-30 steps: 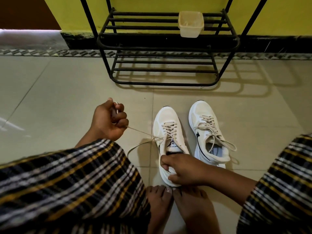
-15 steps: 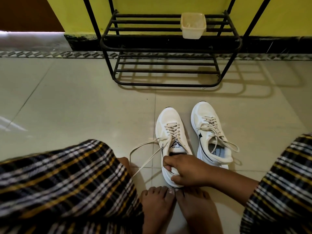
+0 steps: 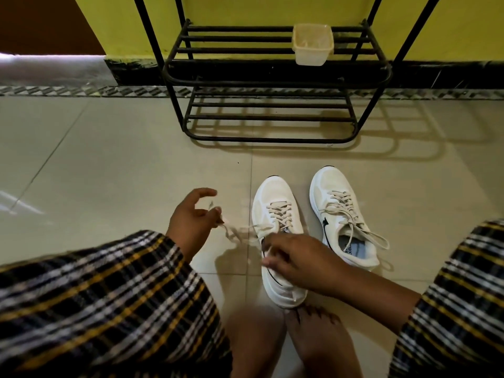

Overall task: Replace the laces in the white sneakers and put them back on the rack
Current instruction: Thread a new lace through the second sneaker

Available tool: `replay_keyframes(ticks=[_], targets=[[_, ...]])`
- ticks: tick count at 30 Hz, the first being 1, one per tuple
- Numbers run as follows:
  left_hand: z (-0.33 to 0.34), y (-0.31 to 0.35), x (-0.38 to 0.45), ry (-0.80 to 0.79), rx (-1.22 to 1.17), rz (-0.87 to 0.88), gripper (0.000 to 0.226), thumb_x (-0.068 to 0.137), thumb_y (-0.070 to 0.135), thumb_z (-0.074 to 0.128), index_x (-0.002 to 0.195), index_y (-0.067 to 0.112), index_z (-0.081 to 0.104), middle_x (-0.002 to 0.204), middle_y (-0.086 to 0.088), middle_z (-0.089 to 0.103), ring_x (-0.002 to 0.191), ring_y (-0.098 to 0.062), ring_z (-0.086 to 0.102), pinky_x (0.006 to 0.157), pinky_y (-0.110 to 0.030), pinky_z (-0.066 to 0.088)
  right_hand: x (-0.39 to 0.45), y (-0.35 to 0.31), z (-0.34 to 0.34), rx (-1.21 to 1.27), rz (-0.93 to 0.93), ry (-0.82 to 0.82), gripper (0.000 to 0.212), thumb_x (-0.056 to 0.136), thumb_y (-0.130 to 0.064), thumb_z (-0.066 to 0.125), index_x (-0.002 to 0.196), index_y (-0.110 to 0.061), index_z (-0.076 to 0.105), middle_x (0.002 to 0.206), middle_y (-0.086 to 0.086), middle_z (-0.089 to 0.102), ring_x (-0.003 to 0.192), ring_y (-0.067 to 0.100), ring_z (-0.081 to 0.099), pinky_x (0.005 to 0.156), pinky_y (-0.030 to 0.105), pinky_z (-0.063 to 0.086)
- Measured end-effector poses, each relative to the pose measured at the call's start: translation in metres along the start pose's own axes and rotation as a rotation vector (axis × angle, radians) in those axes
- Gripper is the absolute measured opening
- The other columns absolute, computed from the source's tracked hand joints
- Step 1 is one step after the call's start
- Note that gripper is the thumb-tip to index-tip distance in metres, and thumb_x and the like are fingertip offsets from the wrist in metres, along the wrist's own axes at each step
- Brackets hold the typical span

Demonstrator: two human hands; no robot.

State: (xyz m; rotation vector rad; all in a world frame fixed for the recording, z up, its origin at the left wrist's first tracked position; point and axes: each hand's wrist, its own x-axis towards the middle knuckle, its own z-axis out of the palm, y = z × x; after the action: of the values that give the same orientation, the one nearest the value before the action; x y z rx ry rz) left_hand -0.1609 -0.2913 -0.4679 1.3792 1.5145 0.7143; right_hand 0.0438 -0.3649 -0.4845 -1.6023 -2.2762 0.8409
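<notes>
Two hands' grip on the lace of the near sneaker, left hand, right hand; rack beyond.

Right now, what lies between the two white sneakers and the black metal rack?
Only bare beige floor tile separates the white sneakers from the black metal rack, seen in the head view.

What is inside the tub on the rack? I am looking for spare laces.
The tub on the rack looks empty: only its pale, cloudy walls and floor show. Its near wall blocks part of the bottom, so something small could lie there unseen.
</notes>
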Motion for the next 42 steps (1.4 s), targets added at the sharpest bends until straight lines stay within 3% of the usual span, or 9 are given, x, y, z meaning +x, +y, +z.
replay_keyframes(ticks=[5,9,17,22,24,27,33,38,42], targets=[[0.008,0.021,-0.01,-0.185,-0.148,0.006,0.013,0.092,0.012,0.057,0.094,0.014,0.07,0.078,-0.005,0.068,0.068,-0.002,0.063,0.064,-0.014,0.046,0.018,-0.009,-0.013,0.267,0.102,0.209,0.039,0.081,-0.034,0.07,0.118,-0.023,0.06,0.083,-0.008,0.051,0.068,-0.001,0.046,0.069,0.024,0.041],[0.011,0.022,-0.017,-0.269,-0.134,0.043,0.012,0.086,0.008,0.066,0.094,0.015,0.07,0.078,-0.019,0.062,0.073,-0.017,0.055,0.065,-0.017,0.045,0.021,-0.008,-0.01,0.411,0.171,0.231,0.004,0.081,-0.022,0.071,0.081,-0.017,0.071,0.076,-0.006,0.052,0.068,0.003,0.048,0.067,0.022,0.038],[0.005,-0.003,-0.01,-0.14,0.449,0.15,0.014,0.087,0.021,0.064,0.075,0.025,0.07,0.07,0.006,0.069,0.072,-0.014,0.063,0.059,-0.016,0.041,0.017,0.01,-0.024,0.348,0.254,0.18,0.029,0.085,-0.021,0.066,0.063,-0.038,0.063,0.061,-0.013,0.064,0.063,0.006,0.06,0.068,0.025,0.048],[0.013,-0.005,-0.011,-0.085,0.847,0.184,0.024,0.089,0.039,0.06,0.112,0.038,0.062,0.123,0.009,0.053,0.117,-0.022,0.049,0.093,-0.033,0.042,0.02,0.01,-0.024,0.332,0.267,0.166,0.03,0.09,-0.007,0.057,0.072,-0.03,0.063,0.065,-0.01,0.066,0.067,0.002,0.061,0.066,0.009,0.043],[0.018,-0.003,-0.011,-0.092,0.742,0.354,0.033,0.086,0.038,0.064,0.119,0.037,0.061,0.129,0.011,0.05,0.122,-0.016,0.047,0.099,-0.031,0.04,0.019,0.007,-0.027,0.309,0.243,0.179,0.019,0.088,-0.012,0.062,0.076,-0.024,0.07,0.066,-0.008,0.068,0.07,0.005,0.064,0.069,0.015,0.046],[0.034,0.009,-0.016,-0.214,0.358,0.45,0.02,0.084,0.027,0.07,0.103,0.026,0.071,0.101,0.018,0.064,0.097,0.01,0.056,0.083,-0.003,0.037,0.018,0.004,-0.031,0.324,0.193,0.229,0.011,0.085,-0.016,0.067,0.076,-0.02,0.073,0.064,-0.01,0.067,0.064,0.002,0.063,0.064,0.016,0.047],[0.041,0.017,-0.003,-0.126,0.204,0.42,0.013,0.09,0.016,0.062,0.08,0.019,0.07,0.071,0.01,0.071,0.064,0.006,0.061,0.062,-0.005,0.038,0.012,0.018,-0.035,0.246,0.342,0.273,0.009,0.081,-0.02,0.072,0.074,-0.015,0.069,0.063,-0.004,0.065,0.056,0.004,0.056,0.06,0.022,0.043],[0.038,0.041,0.014,-0.058,-0.009,0.362,0.021,0.092,0.013,0.057,0.083,0.028,0.068,0.076,0.022,0.069,0.079,0.009,0.063,0.072,-0.004,0.042,0.004,0.029,-0.029,0.003,0.468,0.109,0.025,0.078,-0.038,0.073,0.075,-0.013,0.068,0.068,0.001,0.063,0.07,0.015,0.06,0.062,0.025,0.041],[0.05,0.035,0.011,-0.137,0.043,0.29,0.018,0.089,0.008,0.062,0.083,0.023,0.07,0.077,0.014,0.07,0.071,0.007,0.063,0.068,-0.008,0.045,0.005,0.029,-0.023,-0.104,0.408,0.122,0.031,0.081,-0.043,0.067,0.085,-0.012,0.066,0.081,0.005,0.067,0.081,0.019,0.062,0.068,0.028,0.044]])
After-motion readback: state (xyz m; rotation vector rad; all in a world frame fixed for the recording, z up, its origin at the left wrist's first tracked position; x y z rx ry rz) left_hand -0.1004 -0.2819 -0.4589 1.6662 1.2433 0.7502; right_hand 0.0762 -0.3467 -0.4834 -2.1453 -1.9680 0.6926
